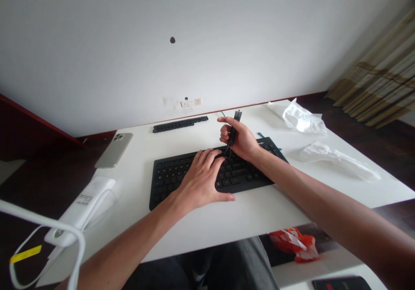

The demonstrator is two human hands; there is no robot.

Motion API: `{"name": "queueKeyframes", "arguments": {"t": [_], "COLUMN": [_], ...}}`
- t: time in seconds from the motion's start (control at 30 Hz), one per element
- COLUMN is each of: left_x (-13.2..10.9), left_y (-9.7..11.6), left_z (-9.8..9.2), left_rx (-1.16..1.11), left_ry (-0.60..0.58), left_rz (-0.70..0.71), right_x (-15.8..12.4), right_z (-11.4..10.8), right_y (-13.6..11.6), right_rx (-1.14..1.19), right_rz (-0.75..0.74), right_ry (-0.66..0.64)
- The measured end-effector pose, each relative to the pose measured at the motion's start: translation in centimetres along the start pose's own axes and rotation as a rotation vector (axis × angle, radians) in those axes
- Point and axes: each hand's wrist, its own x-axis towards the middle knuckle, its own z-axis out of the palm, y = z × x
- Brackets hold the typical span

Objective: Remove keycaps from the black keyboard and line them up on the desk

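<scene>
A black keyboard [240,180] lies on the white table in front of me. My left hand [201,180] rests over its middle, palm down, fingers stretched across the keys and thumb out past the near edge. In my right hand [241,138] is a black keycap puller [234,128], held upright with its wire loops down at the keys beside my left fingertips. Whether the loops grip a keycap I cannot tell. Toward the wall, black keycaps [180,124] stand in rows on the table.
On the left lie a phone [115,150] and a white power strip [81,210] with a cable. Crumpled white plastic bags [303,117] are at the right. A blue item [261,135] peeks out behind the keyboard. Below the table edge is an orange bag [293,243].
</scene>
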Motion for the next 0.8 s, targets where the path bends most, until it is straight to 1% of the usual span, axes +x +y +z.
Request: {"name": "queueKeyframes", "arguments": {"t": [0.2, 0.4, 0.6, 0.8], "left_x": [-0.06, -0.01, -0.04, -0.12], "left_y": [0.03, 0.00, 0.11, 0.20], "left_z": [-0.05, -0.07, 0.13, 0.21], "left_rx": [-0.055, -0.066, -0.100, -0.110], "left_ry": [-0.026, -0.041, -0.031, -0.023], "left_rz": [-0.019, -0.036, -0.036, -0.045], "right_x": [-0.13, 0.11, 0.07, -0.23], "right_z": [0.06, -0.37, -0.38, -0.09], "right_y": [-0.24, -0.37, 0.14, 0.43], "right_rx": [0.042, 0.081, 0.135, 0.103], "right_rz": [0.023, 0.005, 0.069, 0.069], "right_ry": [-0.010, 0.046, 0.024, -0.012]}}
